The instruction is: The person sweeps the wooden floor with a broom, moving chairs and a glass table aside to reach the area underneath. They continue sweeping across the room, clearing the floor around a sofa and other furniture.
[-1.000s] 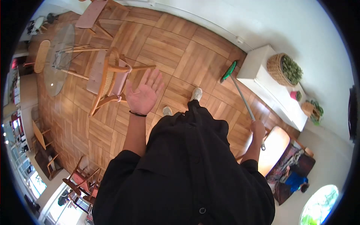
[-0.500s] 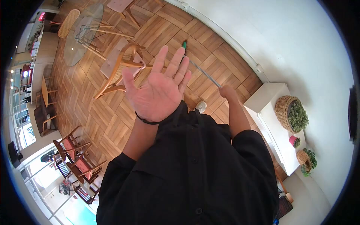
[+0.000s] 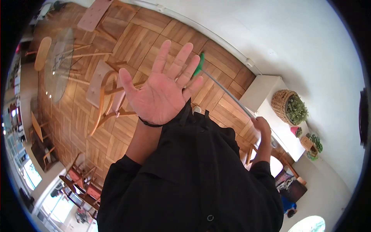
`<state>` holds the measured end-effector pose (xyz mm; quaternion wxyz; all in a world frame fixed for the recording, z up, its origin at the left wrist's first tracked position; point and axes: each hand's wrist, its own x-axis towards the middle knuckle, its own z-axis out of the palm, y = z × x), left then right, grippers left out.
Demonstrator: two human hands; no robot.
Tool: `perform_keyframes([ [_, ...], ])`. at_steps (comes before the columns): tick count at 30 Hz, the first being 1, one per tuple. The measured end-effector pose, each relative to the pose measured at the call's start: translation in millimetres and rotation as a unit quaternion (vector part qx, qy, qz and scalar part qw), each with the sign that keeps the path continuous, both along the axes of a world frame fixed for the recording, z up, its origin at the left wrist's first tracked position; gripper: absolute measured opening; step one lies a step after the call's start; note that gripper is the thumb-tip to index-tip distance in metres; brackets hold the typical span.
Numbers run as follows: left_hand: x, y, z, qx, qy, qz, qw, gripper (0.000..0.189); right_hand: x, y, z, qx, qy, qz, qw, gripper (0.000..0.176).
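My left hand (image 3: 160, 92) is raised in front of my chest, palm towards me and fingers spread, holding nothing. A dark band circles its wrist. Out to the right, my right hand (image 3: 262, 125) is wrapped round the grey handle of a broom (image 3: 228, 93). The handle slants away to a green broom head (image 3: 199, 65) on the floor, close to the wall. Part of that head is hidden behind the fingertips of my left hand.
A wooden chair with a pink seat (image 3: 101, 87) stands left of my hand, beside a glass table (image 3: 60, 65). At right, a white cabinet (image 3: 259, 91) against the wall carries a woven basket plant (image 3: 290, 107). Wood-tiled floor (image 3: 150, 36) lies ahead.
My right hand has moved right and back towards me with the broom. The green head now lies farther right, nearer the wall. My view has turned; my left hand stays raised with fingers spread wider.
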<state>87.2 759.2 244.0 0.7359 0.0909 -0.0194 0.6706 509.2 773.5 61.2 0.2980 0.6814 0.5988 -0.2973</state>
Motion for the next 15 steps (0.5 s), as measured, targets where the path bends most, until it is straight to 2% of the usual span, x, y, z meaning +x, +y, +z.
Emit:
perform_keyframes([
  [5,-28.1,67.5,-3.7,0.012,-0.025,-0.066,0.997,0.091,-16.3,12.2,44.4,0.024,-0.146,-0.086,0.985,0.046],
  [9,-57.9,108.2,-8.7,0.002,-0.025,-0.071,0.997,0.091,-47.5,37.3,31.5,0.046,-0.173,-0.105,0.978,0.039],
  [12,-83.5,129.6,-14.8,-0.011,-0.019,-0.061,0.998,0.090,-89.3,63.4,21.0,0.030,-0.157,-0.081,0.984,0.037],
  [15,-108.4,137.1,-40.1,-0.085,0.045,-0.039,0.995,0.084,-139.7,90.0,16.1,0.008,-0.100,0.025,0.995,0.038],
])
